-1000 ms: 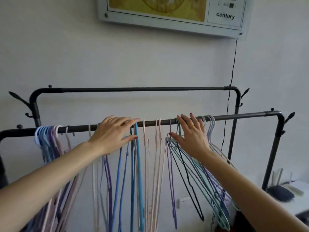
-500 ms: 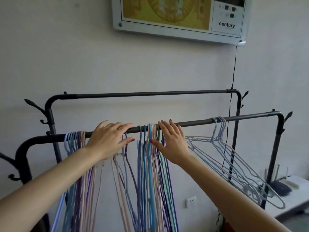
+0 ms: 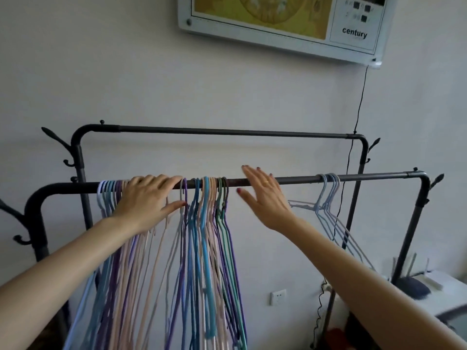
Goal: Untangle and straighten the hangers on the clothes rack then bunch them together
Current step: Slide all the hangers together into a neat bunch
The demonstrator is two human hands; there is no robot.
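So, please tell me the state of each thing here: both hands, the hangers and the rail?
Left hand: open, resting on the front rail over hangers.
Right hand: open, holding nothing, beside the rail.
Middle hangers: bunched, hanging straight.
Left hangers: bunched.
Pale blue hangers: apart at the right, turned sideways.
Back rail: bare.

Soft, even daylight fills the room, bright but without glare. The white wall (image 3: 227, 92) carries only faint, diffuse shadows behind the rack (image 3: 227, 131). Wide-angle distortion bows the rails and tilts the wall panel (image 3: 278, 24). The lower right corner is blurred; the centre is fairly sharp.
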